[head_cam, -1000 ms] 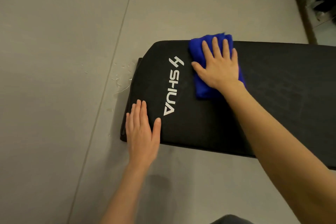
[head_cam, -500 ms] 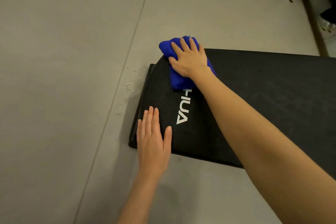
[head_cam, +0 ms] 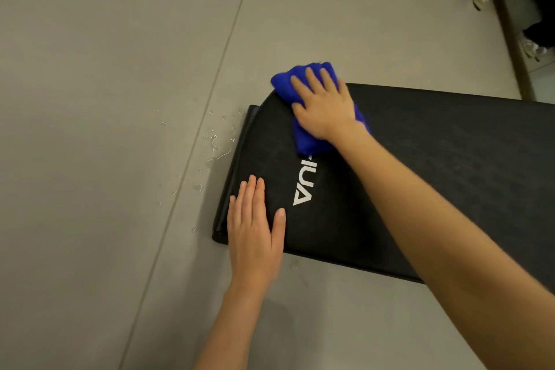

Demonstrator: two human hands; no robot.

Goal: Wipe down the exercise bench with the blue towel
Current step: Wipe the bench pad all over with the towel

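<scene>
Bench: wiping underway. Right hand: flat, fingers spread, pressing towel. Left hand: open, still flat on near corner, left of logo. Towel: swept from right of logo to far corner, over logo's top letters; end section likely nearly done.
</scene>
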